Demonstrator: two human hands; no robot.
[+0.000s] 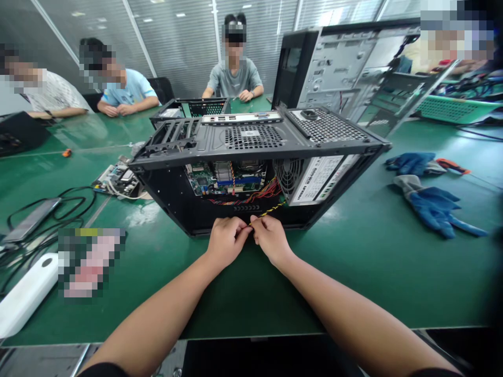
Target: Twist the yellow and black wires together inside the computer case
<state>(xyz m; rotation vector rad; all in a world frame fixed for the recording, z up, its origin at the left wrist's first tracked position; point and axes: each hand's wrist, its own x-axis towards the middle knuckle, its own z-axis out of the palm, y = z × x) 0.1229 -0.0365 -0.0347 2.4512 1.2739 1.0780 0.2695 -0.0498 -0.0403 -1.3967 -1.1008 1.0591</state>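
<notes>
No text is legible. The white label [320, 178] on the power supply [287, 176] inside the open computer case [251, 139] bears lines of print, too small and blurred to read.

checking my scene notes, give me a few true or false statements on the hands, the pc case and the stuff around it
1. The left hand and right hand both pinch the yellow-and-black cable in front of the computer case. True.
2. The blue gloves are worn on the hands. False: they lie on the green table, right of the case.
3. The power supply sits at the case's right end. True.
4. The case's near side is closed. False: it is open and the motherboard shows.
5. A loose circuit board lies left of the case. True.
</notes>
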